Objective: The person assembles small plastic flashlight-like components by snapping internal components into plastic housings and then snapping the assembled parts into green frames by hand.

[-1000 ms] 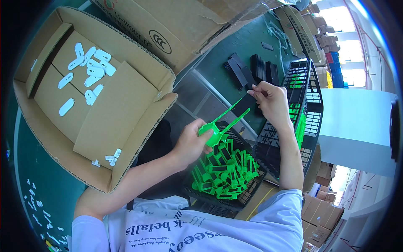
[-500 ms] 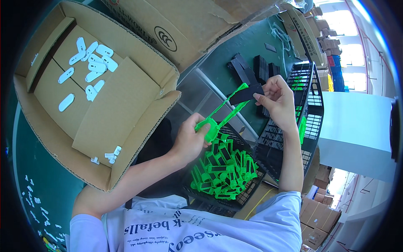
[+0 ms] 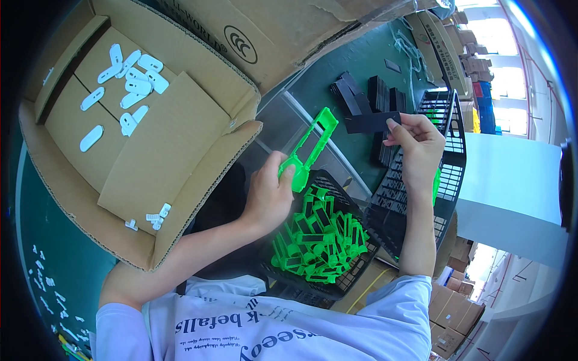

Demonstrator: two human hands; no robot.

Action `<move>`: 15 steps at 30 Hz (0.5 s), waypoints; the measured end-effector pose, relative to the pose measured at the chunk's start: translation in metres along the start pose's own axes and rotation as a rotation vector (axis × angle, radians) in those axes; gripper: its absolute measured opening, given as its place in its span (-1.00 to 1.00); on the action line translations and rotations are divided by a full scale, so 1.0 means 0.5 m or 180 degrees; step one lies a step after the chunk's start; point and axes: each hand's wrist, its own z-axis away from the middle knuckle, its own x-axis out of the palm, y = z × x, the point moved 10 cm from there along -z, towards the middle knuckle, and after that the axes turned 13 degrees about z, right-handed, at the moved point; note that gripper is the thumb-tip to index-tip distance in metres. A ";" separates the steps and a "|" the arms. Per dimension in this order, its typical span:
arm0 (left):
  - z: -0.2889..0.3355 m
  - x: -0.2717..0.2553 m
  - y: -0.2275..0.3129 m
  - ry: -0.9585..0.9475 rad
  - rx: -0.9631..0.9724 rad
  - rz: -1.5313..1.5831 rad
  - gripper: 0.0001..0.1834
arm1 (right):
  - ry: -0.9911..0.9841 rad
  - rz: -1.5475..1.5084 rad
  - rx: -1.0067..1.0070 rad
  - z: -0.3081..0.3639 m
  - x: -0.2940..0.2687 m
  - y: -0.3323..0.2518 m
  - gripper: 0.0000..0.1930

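My left hand [image 3: 269,194] grips a bright green plastic frame [image 3: 326,122] by its rounded end, the long open slot pointing up and to the right. Between the thumb and fingers of my right hand [image 3: 416,144] is a flat black rectangular plate [image 3: 367,123], held apart from the frame. Below both hands, a black plastic basket [image 3: 349,285] holds a heap of green pieces [image 3: 322,238], many with black plates in them. Stacks of black plates [image 3: 377,96] stand on the green table, just beyond my right hand.
On the left, an open cardboard box [image 3: 180,150] holds several white oval pieces [image 3: 138,87] and small white parts. A big closed carton [image 3: 289,36] stands behind it. At the right is a black crate [image 3: 447,156] with green parts. Small white bits lie on the green surface [image 3: 30,198] lower left.
The black plate has moved right, away from the green frame, with my right hand. The frame has turned so its slot shows more openly.
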 end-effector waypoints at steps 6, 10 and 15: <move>-0.004 0.030 -0.015 -0.0478 -0.0071 0.0997 -0.85 | -0.0892 -0.0198 -0.0164 0.043 0.084 -0.034 -0.86; -0.010 0.042 -0.013 -0.0544 -0.0141 0.1154 -0.86 | -0.0885 -0.0051 -0.0137 0.051 0.084 -0.027 -0.87; -0.014 0.037 -0.013 -0.0515 -0.0153 0.1155 -0.88 | -0.0705 0.0285 -0.0384 0.064 0.088 -0.044 -0.85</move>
